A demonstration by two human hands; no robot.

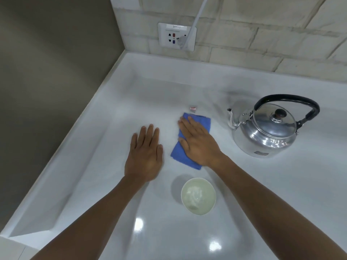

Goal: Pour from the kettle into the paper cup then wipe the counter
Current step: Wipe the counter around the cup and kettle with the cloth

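A silver kettle (266, 128) with a black handle stands upright on the white counter (187, 87) at the right, its spout pointing left. A white paper cup (198, 196) with liquid inside stands near me in the middle. A folded blue cloth (180, 154) lies flat on the counter between them. My right hand (197, 141) presses flat on the cloth, fingers spread and pointing away from me. My left hand (145, 152) rests flat on the bare counter just left of the cloth, holding nothing.
A small pinkish scrap (193, 109) lies just beyond the cloth. A wall socket (176, 36) with a white cable plugged in sits on the tiled back wall. A raised rim (105, 102) borders the counter along the left wall.
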